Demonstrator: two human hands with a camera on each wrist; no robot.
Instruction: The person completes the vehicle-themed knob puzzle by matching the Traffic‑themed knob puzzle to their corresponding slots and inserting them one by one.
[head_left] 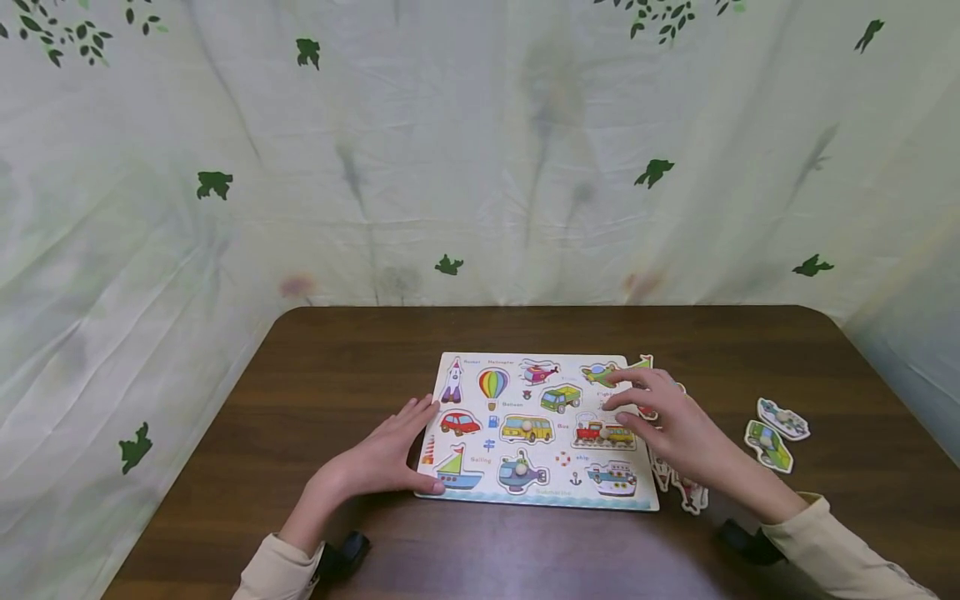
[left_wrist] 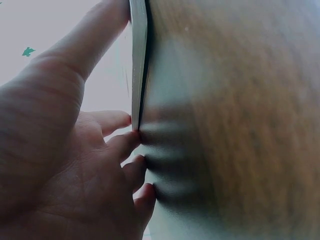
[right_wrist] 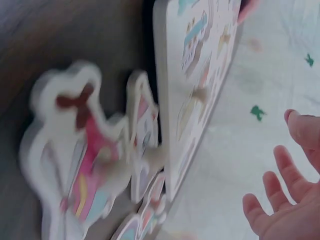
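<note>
Resting against the left edge of the puzzle board (head_left: 645, 492), the left hand (head_left: 375, 458) has its thumb near the bottom corner and its fingers laid along the side, pretty relaxed, not clenched around anything. The board sits flat on the brown wooden table (head_left: 360, 342), right between the two hands. The right hand (head_left: 667, 412) hangs over the upper right part of it, fingers spread and a bit bent, nothing in its grasp; can't really tell from the head view if a fingertip touches the surface. Closest to it are the green plane (head_left: 596, 375) at the top right corner and the train (head_left: 588, 435) just below. The train, the yellow bus (head_left: 513, 429) and the submarine (head_left: 512, 477) all have little knobs on them. A bunch of loose pieces (head_left: 693, 496) lies just beside the right edge, partly hidden under the right hand, and the right wrist cam shows a blurry pink one (right_wrist: 82, 182) with a knob. Further right, a greenish piece (head_left: 768, 450) and a greyish one (head_left: 783, 418) lie together. Behind the table there's a pale curtain (head_left: 465, 167) with green birds.
</note>
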